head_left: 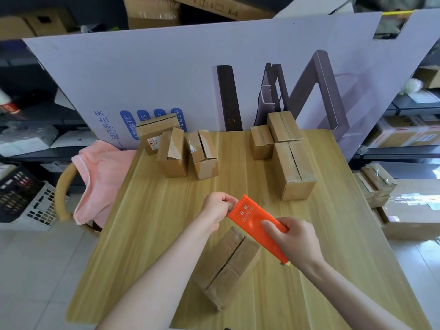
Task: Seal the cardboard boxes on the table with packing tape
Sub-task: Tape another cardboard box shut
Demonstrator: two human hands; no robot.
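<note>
The right hand [295, 244] grips the rear of an orange tape dispenser [252, 215], fingers curled round it; the left hand [217, 207] pinches its toothed front edge, whether on tape I cannot tell. Both are above a closed cardboard box [226, 265] lying on the tabletop [142, 222] near its close edge. More boxes stand farther off: a left cluster [173, 156] and a right cluster [292, 170]

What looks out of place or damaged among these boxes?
At the back left, one box and its neighbour have flaps sticking up, with pale scuffs where tape seems torn off. The nearest box lies askew to the table edge.
</note>
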